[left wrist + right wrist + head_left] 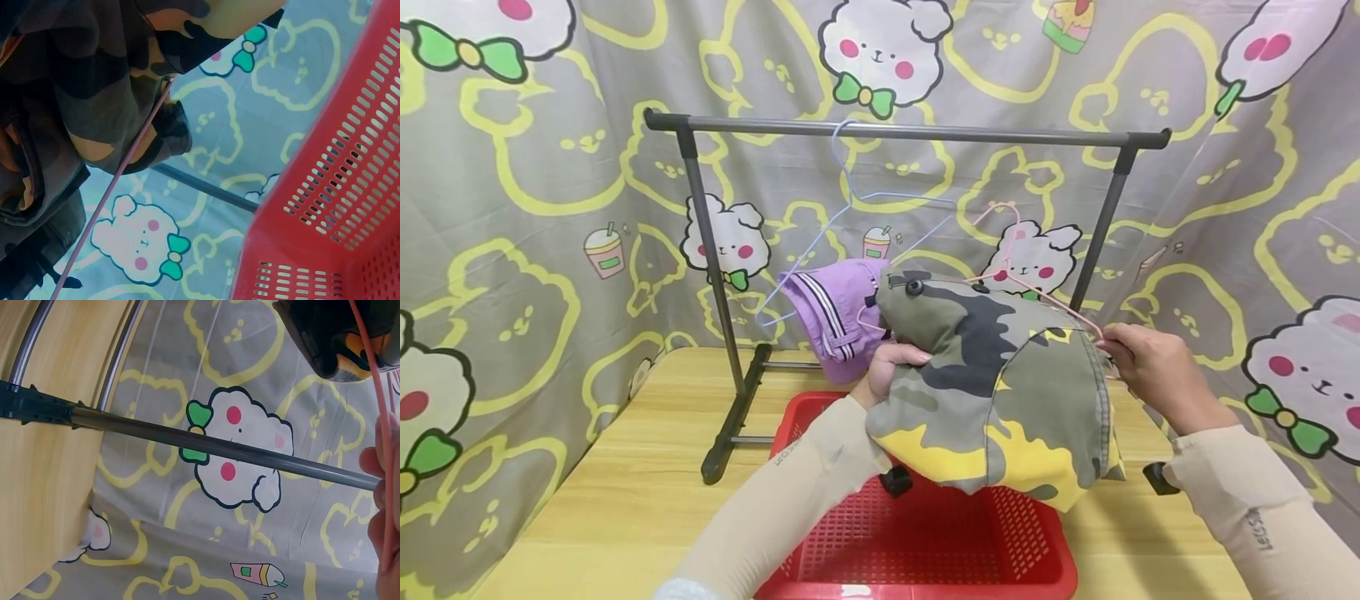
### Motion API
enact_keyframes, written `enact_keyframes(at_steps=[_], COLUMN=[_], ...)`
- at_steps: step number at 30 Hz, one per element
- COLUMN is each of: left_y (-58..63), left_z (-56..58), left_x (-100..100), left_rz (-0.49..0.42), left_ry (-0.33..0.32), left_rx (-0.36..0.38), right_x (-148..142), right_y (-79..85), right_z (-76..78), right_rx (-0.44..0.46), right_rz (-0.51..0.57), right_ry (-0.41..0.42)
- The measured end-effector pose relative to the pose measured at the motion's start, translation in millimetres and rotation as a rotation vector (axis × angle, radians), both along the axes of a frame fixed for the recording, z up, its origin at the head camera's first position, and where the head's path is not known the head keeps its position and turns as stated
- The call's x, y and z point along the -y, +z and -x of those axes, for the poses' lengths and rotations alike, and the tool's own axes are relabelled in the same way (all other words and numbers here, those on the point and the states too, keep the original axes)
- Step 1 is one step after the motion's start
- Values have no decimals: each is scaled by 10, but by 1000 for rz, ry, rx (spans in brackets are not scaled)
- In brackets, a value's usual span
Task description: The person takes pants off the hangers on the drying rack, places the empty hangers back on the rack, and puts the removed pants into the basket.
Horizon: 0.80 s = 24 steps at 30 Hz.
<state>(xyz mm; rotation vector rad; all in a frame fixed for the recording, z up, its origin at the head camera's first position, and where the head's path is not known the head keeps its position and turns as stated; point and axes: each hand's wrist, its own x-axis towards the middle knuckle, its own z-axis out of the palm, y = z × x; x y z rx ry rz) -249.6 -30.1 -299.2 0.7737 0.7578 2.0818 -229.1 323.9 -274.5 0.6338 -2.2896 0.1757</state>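
Observation:
Camouflage shorts or trousers in grey, green and yellow, with a dark button at the waistband, are held up over the red basket. My left hand grips their left side, thumb on the front and fingers hidden behind the cloth. At the right, my right hand pinches the lower corner of a pink hanger beside the garment's edge. The hanger's hook rises above the waistband, and its lower left end pokes out near the purple garment. Its pink wire also crosses the left wrist view.
A grey rack's top bar spans the back. On it hangs a blue hanger with a purple garment with striped trim. Below my hands, the red basket stands on the wooden table. Patterned curtain surrounds the table.

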Motion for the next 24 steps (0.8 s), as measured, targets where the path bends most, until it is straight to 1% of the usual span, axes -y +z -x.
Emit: enact_keyframes(at_steps=[1,4,8,14,18,20,22,24], left_y=[0,-4,-4,-2,-8,-11,-14,-15], left_z=[-3,-6,-6,-18,-26,-27,-26,-26], left_x=[6,29,42,41,55,61,68,69], left_rz=[3,17,24,-4,-24,-29,-20,-13], left_ry=[8,4,-3,42,35,22,13,21], left_rx=[3,11,4,-26,-37,-43,-44,-57], right_x=[5,9,-12,-62,-83,-92,-101,-108], right_y=[3,12,7,-8,-9,-8,-7,-4], right_z=[0,0,3,-8,-7,-5,-4,-8], right_rx=[6,23,14,-6,-10,-9,-8,-3], right_rz=[-1,2,-1,0,3,5,7,6], right_ry=[-8,-26,-42,-68,-82,-86,-88,-93])
